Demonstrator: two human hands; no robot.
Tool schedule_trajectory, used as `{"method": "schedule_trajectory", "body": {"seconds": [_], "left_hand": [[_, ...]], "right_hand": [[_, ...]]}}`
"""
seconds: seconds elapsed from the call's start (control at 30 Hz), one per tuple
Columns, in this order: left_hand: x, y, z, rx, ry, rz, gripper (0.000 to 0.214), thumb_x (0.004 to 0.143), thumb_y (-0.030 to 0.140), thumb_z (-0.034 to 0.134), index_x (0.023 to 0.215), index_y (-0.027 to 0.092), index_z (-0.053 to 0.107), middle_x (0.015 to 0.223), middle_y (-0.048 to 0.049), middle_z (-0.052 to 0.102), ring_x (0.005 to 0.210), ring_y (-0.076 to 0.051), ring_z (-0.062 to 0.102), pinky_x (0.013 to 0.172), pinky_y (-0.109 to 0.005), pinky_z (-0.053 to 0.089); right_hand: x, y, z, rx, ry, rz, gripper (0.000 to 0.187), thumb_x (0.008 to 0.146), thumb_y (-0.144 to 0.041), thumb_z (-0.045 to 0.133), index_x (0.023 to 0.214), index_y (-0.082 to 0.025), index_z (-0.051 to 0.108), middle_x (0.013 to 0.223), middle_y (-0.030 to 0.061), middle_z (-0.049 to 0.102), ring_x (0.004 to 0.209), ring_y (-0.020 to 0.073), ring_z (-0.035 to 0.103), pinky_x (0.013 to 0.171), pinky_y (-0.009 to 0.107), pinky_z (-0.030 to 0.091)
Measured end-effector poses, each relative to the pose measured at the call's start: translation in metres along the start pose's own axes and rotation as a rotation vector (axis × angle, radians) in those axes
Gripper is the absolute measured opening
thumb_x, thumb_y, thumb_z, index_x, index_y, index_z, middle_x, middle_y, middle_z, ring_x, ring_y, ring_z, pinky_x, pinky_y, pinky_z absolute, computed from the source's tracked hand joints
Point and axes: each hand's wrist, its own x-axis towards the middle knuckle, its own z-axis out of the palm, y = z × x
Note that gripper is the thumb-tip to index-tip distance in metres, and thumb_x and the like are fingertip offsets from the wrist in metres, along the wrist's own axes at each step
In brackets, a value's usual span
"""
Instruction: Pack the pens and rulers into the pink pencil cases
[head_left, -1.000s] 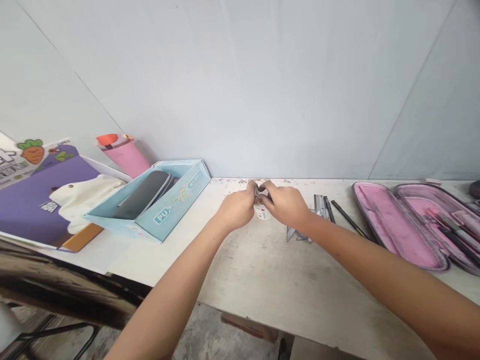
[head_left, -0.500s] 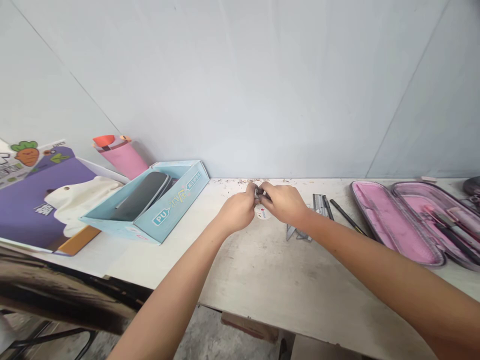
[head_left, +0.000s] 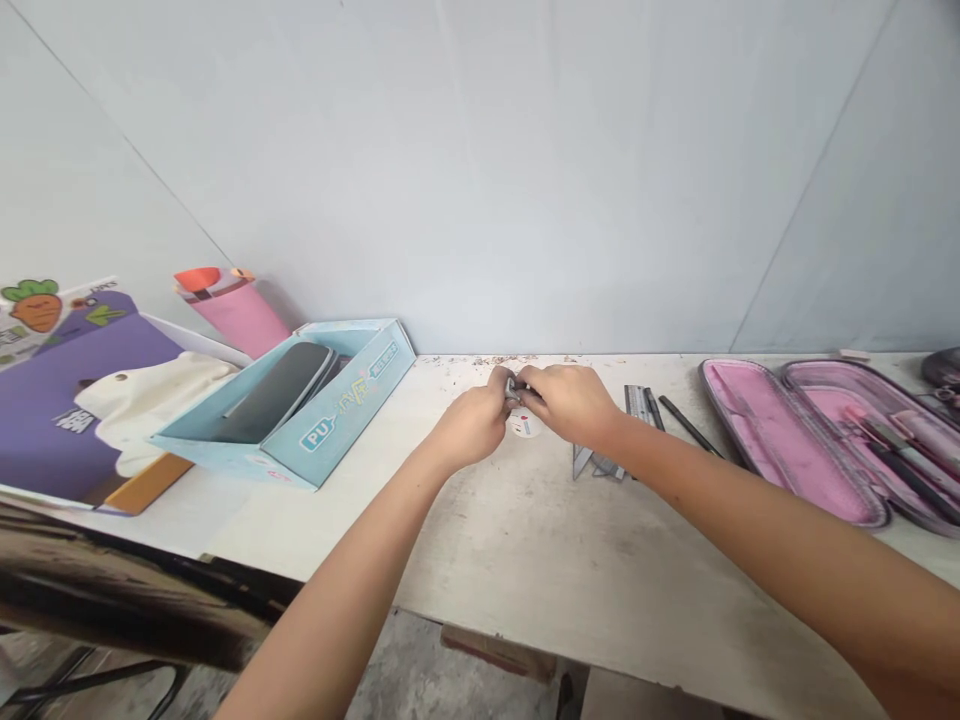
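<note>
My left hand and my right hand meet at the fingertips over the white table. Both pinch a small grey object, which the fingers mostly hide, so I cannot tell what it is. Just below them lies a round white paper disc with a small red mark. Scattered shavings or crumbs line the table's back edge, just beyond my fingers.
To the left stand a light blue box holding a dark grey case and a purple package. To the right lie a clear set square, a metal ruler, a dark pencil and an open pink pencil case. A grey wall rises behind.
Both hands stay pinched together around the small object, with little movement. The view has drifted slightly, so the table items sit a little further left in the picture.
</note>
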Motion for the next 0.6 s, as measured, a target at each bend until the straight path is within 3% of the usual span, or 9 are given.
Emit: {"method": "schedule_trajectory", "body": {"seconds": [0.27,0.43,0.6], "left_hand": [[0.002,0.001,-0.001,0.113,0.008,0.010,0.030,0.087,0.022,0.033,0.116,0.014,0.033,0.080,-0.0111,0.065,0.072,-0.025,0.062,0.057,-0.029,0.039],[0.005,-0.004,-0.004,0.151,-0.008,-0.035,0.029,0.087,0.022,0.033,0.115,0.013,0.033,0.081,-0.0123,0.065,0.074,-0.026,0.063,0.058,-0.030,0.039],[0.005,0.001,-0.003,0.077,-0.021,-0.027,0.023,0.087,0.022,0.033,0.109,0.015,0.035,0.082,-0.0112,0.065,0.071,-0.023,0.062,0.057,-0.028,0.040]], "right_hand": [[0.002,0.003,-0.003,0.000,0.024,-0.012,0.025,0.087,-0.035,0.040,0.100,-0.021,0.055,0.085,0.0044,0.068,0.076,0.0185,0.060,0.054,0.026,0.026],[-0.001,0.014,-0.007,-0.037,-0.058,0.054,0.028,0.087,-0.029,0.037,0.109,-0.023,0.052,0.085,0.0049,0.069,0.076,0.0200,0.062,0.057,0.027,0.028],[-0.004,0.010,-0.010,0.095,-0.006,0.025,0.024,0.089,-0.029,0.035,0.101,-0.024,0.055,0.094,0.0013,0.067,0.080,0.0165,0.060,0.058,0.026,0.029]]}}
